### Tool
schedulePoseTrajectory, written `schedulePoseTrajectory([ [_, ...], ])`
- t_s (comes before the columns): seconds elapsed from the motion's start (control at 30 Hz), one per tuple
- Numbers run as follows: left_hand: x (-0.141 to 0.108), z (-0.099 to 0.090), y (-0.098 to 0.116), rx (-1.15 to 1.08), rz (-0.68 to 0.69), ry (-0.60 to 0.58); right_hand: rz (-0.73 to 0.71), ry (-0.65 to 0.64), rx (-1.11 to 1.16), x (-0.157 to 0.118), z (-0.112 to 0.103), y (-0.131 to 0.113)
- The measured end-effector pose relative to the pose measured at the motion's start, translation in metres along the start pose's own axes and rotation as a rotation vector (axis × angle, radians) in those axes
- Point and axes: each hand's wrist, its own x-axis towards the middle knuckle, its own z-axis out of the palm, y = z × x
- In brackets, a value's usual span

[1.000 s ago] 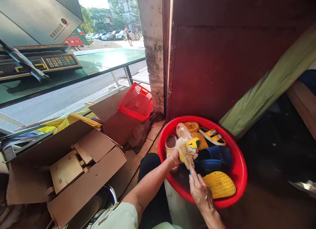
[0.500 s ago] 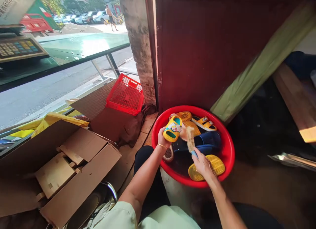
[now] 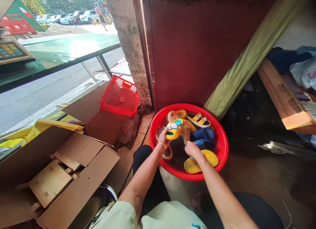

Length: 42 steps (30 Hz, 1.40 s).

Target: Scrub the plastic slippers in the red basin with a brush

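Note:
My left hand [image 3: 163, 138] grips a yellow slipper [image 3: 173, 131] with a cartoon figure on its strap, held over the left side of a red basin [image 3: 224, 146]. In my right hand [image 3: 193, 150] is a scrub brush [image 3: 185, 134], its bristle end blurred beside the slipper's right edge. Dark water fills the basin. Around my hands lie a blue slipper [image 3: 202, 135], a yellow slipper with its sole up [image 3: 210, 157], a dark-and-yellow slipper [image 3: 199, 119] and a tan slipper [image 3: 167, 153].
Left of me is an open cardboard box [image 3: 81, 186] with wooden pieces inside. A red plastic crate [image 3: 120, 96] stands behind it near the wall. Behind the basin rises a dark red door panel [image 3: 187, 54], with a greenish cloth [image 3: 243, 71] slanting beside it. A person [image 3: 100, 16] is outside.
The brush has moved left and down against the slipper's side, and my left hand has tilted the slipper. The whole view has shifted slightly to the right.

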Motion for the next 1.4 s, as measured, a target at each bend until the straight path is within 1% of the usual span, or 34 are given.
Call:
schedulePoseTrajectory([
  [0.07, -0.002, -0.001, 0.000, -0.040, 0.024, 0.039, -0.023, 0.020, 0.042, -0.015, 0.001, 0.009],
  [0.13, -0.002, -0.002, 0.001, -0.058, 0.054, 0.087, -0.066, 0.084, 0.068, -0.037, 0.010, 0.014],
  [0.2, -0.001, -0.003, 0.001, -0.041, 0.061, 0.126, -0.177, 0.183, 0.091, -0.059, 0.023, 0.014],
  [0.27, 0.000, -0.003, 0.002, 0.007, 0.036, 0.124, -0.275, 0.255, 0.075, -0.070, 0.031, 0.011],
  [0.3, 0.000, -0.003, 0.001, 0.039, 0.023, 0.108, -0.286, 0.267, 0.049, -0.069, 0.030, 0.009],
  [0.33, 0.000, -0.002, 0.001, 0.076, 0.012, 0.082, -0.261, 0.263, 0.020, -0.064, 0.025, 0.008],
  [0.43, -0.004, -0.002, -0.002, 0.181, -0.010, -0.041, -0.126, 0.271, 0.002, -0.037, -0.005, 0.013],
  [0.5, -0.008, -0.002, -0.005, 0.228, -0.015, -0.141, -0.103, 0.314, 0.053, -0.024, -0.023, 0.021],
  [0.57, -0.009, -0.003, -0.009, 0.280, 0.045, -0.178, -0.131, 0.363, 0.104, -0.024, -0.027, 0.028],
  [0.6, -0.009, -0.004, -0.011, 0.318, 0.105, -0.172, -0.158, 0.375, 0.114, -0.029, -0.022, 0.031],
  [0.67, -0.007, -0.005, -0.014, 0.425, 0.221, -0.177, -0.207, 0.361, 0.084, -0.043, -0.007, 0.033],
  [0.7, -0.006, -0.006, -0.015, 0.487, 0.251, -0.209, -0.208, 0.345, 0.053, -0.050, 0.000, 0.034],
  [0.77, -0.004, -0.006, -0.017, 0.593, 0.261, -0.307, -0.162, 0.306, -0.014, -0.061, 0.009, 0.038],
  [0.83, -0.004, -0.005, -0.017, 0.657, 0.273, -0.355, -0.101, 0.288, -0.055, -0.064, 0.005, 0.041],
  [0.93, -0.006, -0.004, -0.014, 0.727, 0.390, -0.309, -0.067, 0.305, -0.098, -0.064, -0.013, 0.042],
  [1.03, -0.008, -0.005, -0.014, 0.858, 0.550, -0.295, -0.110, 0.303, -0.149, -0.067, -0.026, 0.033],
  [1.1, -0.009, -0.007, -0.015, 0.915, 0.593, -0.316, -0.146, 0.261, -0.178, -0.068, -0.027, 0.028],
  [1.17, -0.009, -0.007, -0.017, 0.893, 0.569, -0.342, -0.083, 0.243, -0.185, -0.065, -0.027, 0.030],
  [1.27, -0.014, -0.002, -0.014, 0.756, 0.477, -0.399, 0.079, 0.307, -0.105, -0.057, -0.033, 0.051],
  [1.33, -0.022, 0.003, -0.010, 0.666, 0.359, -0.461, 0.081, 0.396, 0.003, -0.057, -0.040, 0.072],
  [1.4, -0.031, 0.007, -0.009, 0.596, 0.203, -0.533, 0.034, 0.499, 0.114, -0.064, -0.045, 0.092],
])
